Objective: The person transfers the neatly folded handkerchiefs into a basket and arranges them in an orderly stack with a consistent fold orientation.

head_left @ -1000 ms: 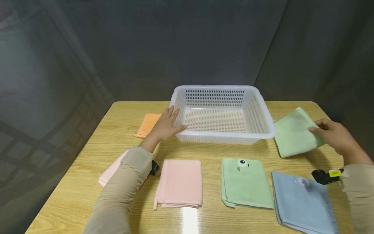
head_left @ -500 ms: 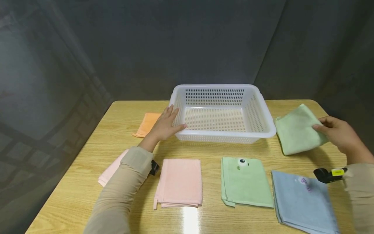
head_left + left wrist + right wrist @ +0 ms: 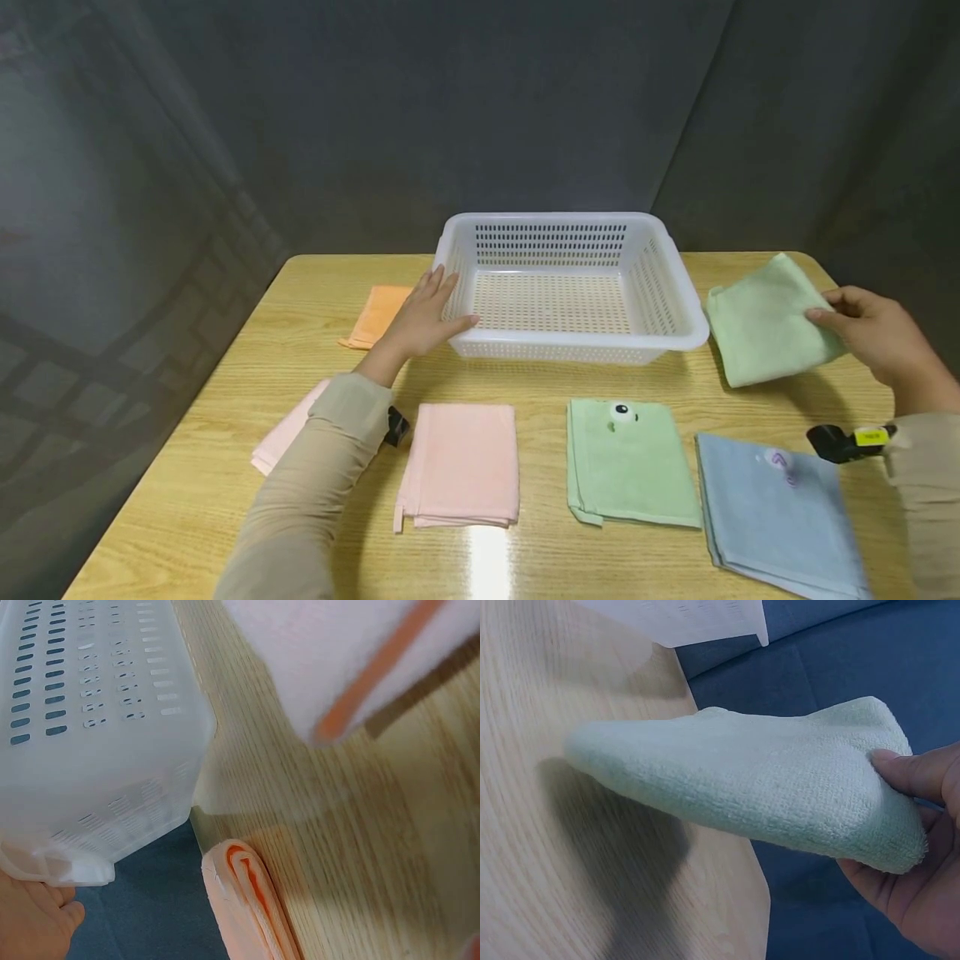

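Note:
My right hand (image 3: pixel 873 329) pinches a folded light green towel (image 3: pixel 772 321) by its right edge, thumb on top and fingers beneath. The right wrist view has this towel (image 3: pixel 757 780) lifted off the wood, its shadow falling below it. With fingers spread, my left hand (image 3: pixel 423 321) rests on the left front corner of a white plastic basket (image 3: pixel 577 342). In the left wrist view the fingers (image 3: pixel 37 915) lie at the basket's rim. No towel shows inside the basket, whose slotted floor is visible.
Along the front lie a folded pink towel (image 3: pixel 465 467), a green towel (image 3: pixel 633 467) with an eye motif and a blue towel (image 3: pixel 776 517). An orange towel (image 3: pixel 381 312) sits left of the basket. Another pink towel (image 3: pixel 288 429) is partly behind the left sleeve. Dark curtains surround the table.
My right hand has shifted slightly right and away from me with the green towel, which has moved a little off the basket's side. The left hand stays on the basket.

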`<move>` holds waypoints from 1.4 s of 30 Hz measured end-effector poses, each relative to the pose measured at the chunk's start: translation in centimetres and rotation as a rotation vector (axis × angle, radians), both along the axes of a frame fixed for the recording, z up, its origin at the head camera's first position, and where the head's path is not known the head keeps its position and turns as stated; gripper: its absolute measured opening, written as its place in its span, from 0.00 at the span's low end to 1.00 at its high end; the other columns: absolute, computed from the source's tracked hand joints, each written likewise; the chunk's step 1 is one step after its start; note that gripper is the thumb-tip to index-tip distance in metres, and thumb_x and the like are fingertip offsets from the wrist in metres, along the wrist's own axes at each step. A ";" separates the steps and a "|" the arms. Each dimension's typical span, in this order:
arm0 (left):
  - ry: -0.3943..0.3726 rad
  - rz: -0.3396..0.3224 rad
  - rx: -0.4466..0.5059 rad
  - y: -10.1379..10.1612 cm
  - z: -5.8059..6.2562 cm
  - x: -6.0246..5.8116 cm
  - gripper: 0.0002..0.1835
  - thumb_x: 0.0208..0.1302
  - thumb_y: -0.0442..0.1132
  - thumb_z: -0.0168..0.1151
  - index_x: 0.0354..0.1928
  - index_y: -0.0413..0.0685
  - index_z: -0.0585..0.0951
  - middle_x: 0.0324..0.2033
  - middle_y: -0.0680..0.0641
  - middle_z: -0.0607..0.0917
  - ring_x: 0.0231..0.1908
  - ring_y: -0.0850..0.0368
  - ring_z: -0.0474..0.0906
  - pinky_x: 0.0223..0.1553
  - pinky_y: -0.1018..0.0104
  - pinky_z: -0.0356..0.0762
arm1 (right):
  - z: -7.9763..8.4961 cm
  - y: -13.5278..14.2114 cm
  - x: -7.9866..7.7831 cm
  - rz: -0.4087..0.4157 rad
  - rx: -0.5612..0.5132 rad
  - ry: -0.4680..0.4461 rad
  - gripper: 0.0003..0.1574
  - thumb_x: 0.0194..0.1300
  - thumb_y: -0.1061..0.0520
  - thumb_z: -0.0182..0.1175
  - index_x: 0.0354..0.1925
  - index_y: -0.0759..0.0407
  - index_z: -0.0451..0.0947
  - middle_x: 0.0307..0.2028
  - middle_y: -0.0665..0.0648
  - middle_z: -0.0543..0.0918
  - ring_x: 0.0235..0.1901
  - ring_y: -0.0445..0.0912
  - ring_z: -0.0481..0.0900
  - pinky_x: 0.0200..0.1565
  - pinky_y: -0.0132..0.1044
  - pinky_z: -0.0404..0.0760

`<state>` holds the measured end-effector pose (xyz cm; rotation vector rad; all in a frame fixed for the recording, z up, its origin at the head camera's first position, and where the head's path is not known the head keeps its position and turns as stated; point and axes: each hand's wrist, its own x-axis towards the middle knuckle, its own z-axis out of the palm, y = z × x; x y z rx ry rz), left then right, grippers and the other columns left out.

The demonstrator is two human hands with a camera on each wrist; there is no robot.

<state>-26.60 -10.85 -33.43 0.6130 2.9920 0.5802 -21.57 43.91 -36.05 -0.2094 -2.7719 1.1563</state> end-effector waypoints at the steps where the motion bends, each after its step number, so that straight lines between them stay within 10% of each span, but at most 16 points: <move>1: 0.001 0.000 0.000 0.0 0.0 0.0 0.44 0.55 0.66 0.43 0.66 0.48 0.45 0.65 0.45 0.39 0.63 0.52 0.28 0.59 0.52 0.37 | 0.3 -0.3 0.1 -0.003 0.008 0.000 0.20 0.61 0.46 0.48 0.44 0.59 0.69 0.34 0.56 0.72 0.22 0.43 0.71 0.20 0.40 0.70; 8: 0.003 0.004 0.002 0.0 0.1 0.0 0.44 0.54 0.65 0.43 0.66 0.47 0.46 0.65 0.45 0.39 0.63 0.52 0.28 0.59 0.52 0.37 | -5.4 6.8 -3.8 -0.067 0.080 0.047 0.20 0.56 0.37 0.49 0.44 0.44 0.68 0.37 0.51 0.69 0.24 0.42 0.72 0.17 0.40 0.71; 20: 0.001 0.001 -0.001 0.1 0.1 0.1 0.44 0.55 0.65 0.43 0.66 0.48 0.45 0.65 0.45 0.39 0.63 0.53 0.28 0.59 0.53 0.36 | 4.9 -4.8 2.6 -0.101 0.101 0.054 0.25 0.62 0.44 0.45 0.42 0.67 0.66 0.33 0.55 0.69 0.21 0.33 0.65 0.21 0.31 0.67; 42: -0.008 -0.004 0.003 -0.1 -0.1 0.0 0.45 0.54 0.67 0.41 0.66 0.49 0.44 0.65 0.46 0.37 0.62 0.55 0.26 0.60 0.53 0.35 | 6.4 -6.2 3.1 -0.166 0.047 0.138 0.03 0.62 0.47 0.47 0.33 0.36 0.62 0.26 0.31 0.63 0.22 0.26 0.63 0.21 0.21 0.65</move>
